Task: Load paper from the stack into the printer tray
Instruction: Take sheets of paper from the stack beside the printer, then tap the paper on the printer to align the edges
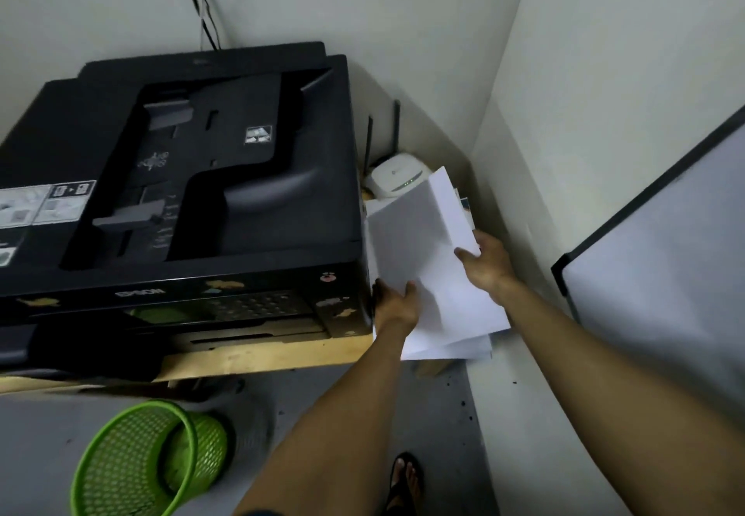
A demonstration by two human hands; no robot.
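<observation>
A black Epson printer (193,176) fills the left half of the view on a wooden table (262,358). Just right of it lies a stack of white paper (455,348). A bundle of white sheets (419,241) is lifted and bent above the stack. My left hand (397,301) grips the bundle's near left edge, thumb on top. My right hand (485,259) holds its right edge. The printer's front tray (258,334) shows as a dark slot low on its front face.
A white router (397,178) with two antennas stands behind the paper by the wall. A green mesh basket (145,459) lies tipped on the floor below the table. A grey panel with a black frame (661,257) leans at the right. My sandalled foot (405,479) is below.
</observation>
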